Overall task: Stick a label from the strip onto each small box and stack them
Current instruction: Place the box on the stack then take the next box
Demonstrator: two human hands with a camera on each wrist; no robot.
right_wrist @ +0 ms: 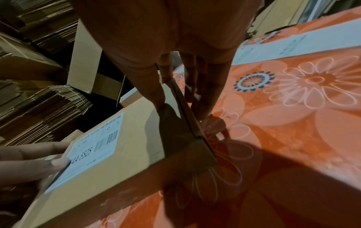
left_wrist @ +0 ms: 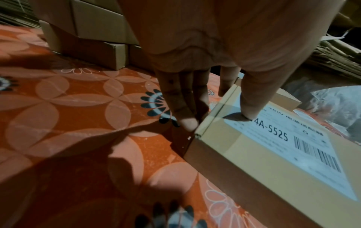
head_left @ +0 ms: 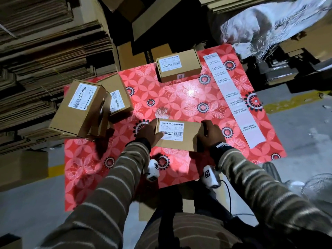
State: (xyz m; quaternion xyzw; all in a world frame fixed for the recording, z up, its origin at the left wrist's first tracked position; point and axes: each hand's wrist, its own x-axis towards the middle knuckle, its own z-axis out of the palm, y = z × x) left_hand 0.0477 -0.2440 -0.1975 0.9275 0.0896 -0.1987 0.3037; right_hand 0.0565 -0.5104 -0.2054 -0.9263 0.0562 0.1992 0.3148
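A small brown box [head_left: 186, 141] with a white barcode sticker lies flat on the red floral table cover [head_left: 179, 97], near its front. My left hand [head_left: 150, 132] grips the box's left end, thumb on the sticker and fingers down the side; the left wrist view shows this hand [left_wrist: 216, 121] on the box [left_wrist: 263, 154]. My right hand [head_left: 210, 133] grips the right end, thumb on top and fingers down the side, as the right wrist view shows for hand [right_wrist: 181, 109] and box [right_wrist: 126, 154]. The white label strip [head_left: 233, 99] lies along the cover's right side.
Another small box [head_left: 177, 65] stands at the back of the cover. Two more boxes [head_left: 79, 108] [head_left: 116, 97] lean together at the left edge. Stacks of flat cardboard [head_left: 45, 51] rise to the left and behind. Plastic wrap [head_left: 269, 24] lies at the back right.
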